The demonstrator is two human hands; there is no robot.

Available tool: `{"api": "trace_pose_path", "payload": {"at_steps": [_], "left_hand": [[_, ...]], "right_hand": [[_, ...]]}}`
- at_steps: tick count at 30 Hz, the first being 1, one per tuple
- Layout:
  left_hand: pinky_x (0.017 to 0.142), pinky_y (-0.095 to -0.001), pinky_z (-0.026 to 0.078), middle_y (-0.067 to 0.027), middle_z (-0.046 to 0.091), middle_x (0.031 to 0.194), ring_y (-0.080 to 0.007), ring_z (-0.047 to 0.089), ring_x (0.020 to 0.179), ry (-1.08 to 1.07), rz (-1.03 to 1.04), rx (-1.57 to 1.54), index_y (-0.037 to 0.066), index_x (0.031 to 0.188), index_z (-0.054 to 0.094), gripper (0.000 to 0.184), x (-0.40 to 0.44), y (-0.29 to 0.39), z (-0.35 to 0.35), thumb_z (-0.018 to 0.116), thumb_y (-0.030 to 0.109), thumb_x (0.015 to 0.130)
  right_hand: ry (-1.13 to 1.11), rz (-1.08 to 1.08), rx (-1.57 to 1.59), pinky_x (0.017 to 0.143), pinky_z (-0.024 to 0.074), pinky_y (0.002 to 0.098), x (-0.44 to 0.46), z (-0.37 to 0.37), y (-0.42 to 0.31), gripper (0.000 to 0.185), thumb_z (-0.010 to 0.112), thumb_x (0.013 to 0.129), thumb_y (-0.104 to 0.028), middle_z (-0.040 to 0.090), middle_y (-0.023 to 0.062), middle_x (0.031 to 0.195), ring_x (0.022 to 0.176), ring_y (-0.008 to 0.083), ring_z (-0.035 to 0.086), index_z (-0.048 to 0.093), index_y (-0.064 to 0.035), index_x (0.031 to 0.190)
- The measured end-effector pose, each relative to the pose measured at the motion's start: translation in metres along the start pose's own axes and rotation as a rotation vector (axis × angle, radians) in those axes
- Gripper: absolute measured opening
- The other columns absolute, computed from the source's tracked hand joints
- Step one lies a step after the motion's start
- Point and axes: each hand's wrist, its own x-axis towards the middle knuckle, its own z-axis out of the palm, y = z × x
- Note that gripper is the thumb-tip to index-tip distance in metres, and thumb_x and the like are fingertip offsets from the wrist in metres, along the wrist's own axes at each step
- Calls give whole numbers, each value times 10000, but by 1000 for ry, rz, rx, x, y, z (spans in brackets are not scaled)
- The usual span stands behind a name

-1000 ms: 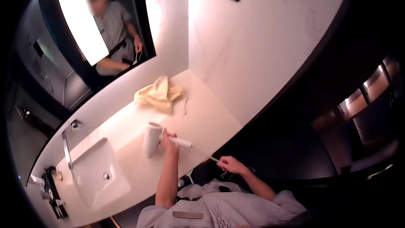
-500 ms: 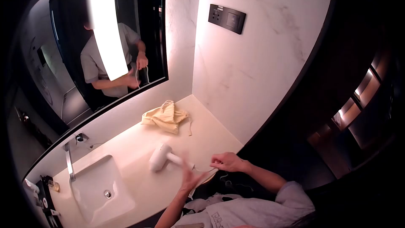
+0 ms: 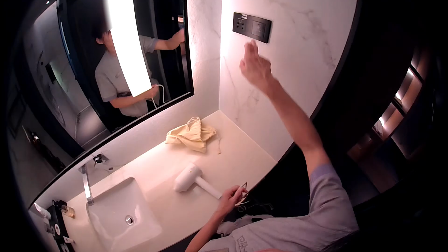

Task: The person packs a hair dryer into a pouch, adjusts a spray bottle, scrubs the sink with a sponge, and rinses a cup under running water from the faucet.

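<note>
A white hair dryer (image 3: 188, 177) lies on the counter with its handle toward me. By the handle's end, my left hand (image 3: 229, 199) is closed on the dryer's power cord (image 3: 244, 185); a short loop of it shows above the fingers. My right hand (image 3: 256, 67) is raised to the marbled wall, just below the black socket and switch plate (image 3: 252, 27). Its fingers stretch upward, slightly blurred, and nothing shows in them. Whether a fingertip touches the plate, I cannot tell.
A crumpled pale yellow drawstring pouch (image 3: 192, 135) lies at the back of the counter (image 3: 242, 154). To the left are a white sink (image 3: 123, 214) and tap (image 3: 87, 184), then a black tray (image 3: 58, 219) with toiletries. A lit mirror (image 3: 161, 28) stands above.
My right hand has left the cord by my left hand and risen to the wall plate. My left hand has moved right, past the handle's end. The view has shifted slightly.
</note>
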Motion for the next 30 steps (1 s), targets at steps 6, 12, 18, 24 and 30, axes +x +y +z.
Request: {"api": "trace_pose_path", "payload": {"at_steps": [6, 12, 18, 24, 30], "left_hand": [[467, -189, 311, 53, 451, 575, -25, 401, 524, 264, 172, -33, 11, 858, 635, 259, -4, 43, -17, 473, 186, 959], [885, -314, 449, -84, 586, 1060, -185, 564, 1018, 92, 421, -48, 4, 1179, 504, 576, 17, 52, -24, 778, 36, 673], [691, -291, 511, -90, 649, 809, -127, 616, 786, -78, 334, 346, -3, 913, 626, 297, 27, 59, -23, 762, 174, 717], [436, -190, 326, 54, 402, 551, -27, 388, 482, 262, 110, -198, 2, 922, 651, 351, 32, 49, -30, 427, 268, 977], [476, -207, 284, 57, 416, 610, -31, 381, 544, 270, 62, 21, 17, 946, 658, 225, 20, 40, -43, 578, 222, 897]], "right_hand": [[-1445, -133, 1140, 613, 485, 306, -226, -17, -34, 457, 682, 825, -284, 604, 123, 801, 623, 167, 579, 524, 29, 1119], [-1223, 545, 1276, 471, 377, 183, -258, -32, -23, 115, 629, 856, -138, 558, -19, 671, 551, 38, 494, 569, -66, 790], [-1215, 448, 1510, 502, 386, 179, -260, -25, -48, 89, 614, 846, -58, 536, -10, 690, 598, 26, 486, 540, -46, 800], [-898, 520, 1309, 649, 454, 230, -343, -7, -62, 290, 630, 832, -143, 594, 24, 830, 742, 104, 546, 516, -18, 1068], [-814, 727, 1410, 646, 452, 193, -323, -43, -32, 234, 701, 790, -70, 623, 37, 851, 723, 79, 562, 550, -8, 958]]}}
